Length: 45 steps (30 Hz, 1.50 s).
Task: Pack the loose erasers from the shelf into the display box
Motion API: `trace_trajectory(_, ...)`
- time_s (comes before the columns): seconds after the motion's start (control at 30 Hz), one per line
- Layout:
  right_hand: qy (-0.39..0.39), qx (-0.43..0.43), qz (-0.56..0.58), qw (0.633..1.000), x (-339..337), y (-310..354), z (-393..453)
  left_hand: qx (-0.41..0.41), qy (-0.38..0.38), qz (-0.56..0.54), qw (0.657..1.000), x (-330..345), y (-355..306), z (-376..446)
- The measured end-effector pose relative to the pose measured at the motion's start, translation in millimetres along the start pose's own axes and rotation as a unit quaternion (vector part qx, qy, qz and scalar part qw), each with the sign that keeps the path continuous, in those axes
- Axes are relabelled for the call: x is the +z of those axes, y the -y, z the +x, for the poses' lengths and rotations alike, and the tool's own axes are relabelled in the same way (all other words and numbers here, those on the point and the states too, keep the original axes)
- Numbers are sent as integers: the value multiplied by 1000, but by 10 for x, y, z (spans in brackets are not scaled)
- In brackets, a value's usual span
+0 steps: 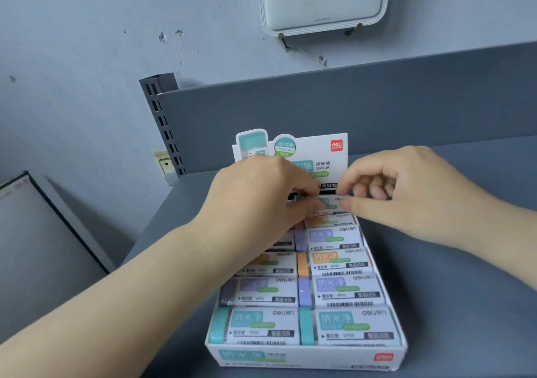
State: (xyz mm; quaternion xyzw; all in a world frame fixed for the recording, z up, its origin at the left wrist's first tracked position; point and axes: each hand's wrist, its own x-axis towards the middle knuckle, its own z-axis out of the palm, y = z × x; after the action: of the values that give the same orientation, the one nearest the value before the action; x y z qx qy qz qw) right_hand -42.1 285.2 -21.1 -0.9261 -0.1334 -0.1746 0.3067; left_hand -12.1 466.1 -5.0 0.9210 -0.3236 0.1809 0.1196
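While both hands, the left hand point(261, 191) and right hand point(406, 191), pinched a teal eraser point(328, 203) over the back row of the nearly full display box point(305, 360) on the shelf point(465, 261), lowering it level into the last gap looked wisest.

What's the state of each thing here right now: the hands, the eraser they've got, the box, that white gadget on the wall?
Left hand: grip pinching the teal eraser's left end.
Right hand: grip pinching its right end.
Teal eraser: held at the box's back row, not clearly seated.
Display box: open, header card upright, visible rows filled.
Packed erasers: lying flat, labels up.
Wall device: green light on.
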Motion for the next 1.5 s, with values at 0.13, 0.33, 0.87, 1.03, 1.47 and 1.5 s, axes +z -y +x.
trace_trajectory(0.13,-1,-1,-4,1000,9,-4,-7,20,-20,6,1000,-89,112,-49)
trace_trajectory(0.33,-43,-56,-32,997,-73,83,-41,10,-20,-55,998,-292,396,-327)
trace_trajectory(0.87,92,-43,-174,979,256,592,38,34,57,-61,996,-188,502,-509)
trace_trajectory(1.03,93,-52,-185,977,295,613,57,31,61,-74,995,-176,525,-474)
trace_trajectory(1.47,95,-100,-154,978,257,679,-167,86,62,-154,982,-219,501,-817)
trace_trajectory(1.5,102,-104,-161,976,255,686,-159,83,64,-150,983,-230,494,-808)
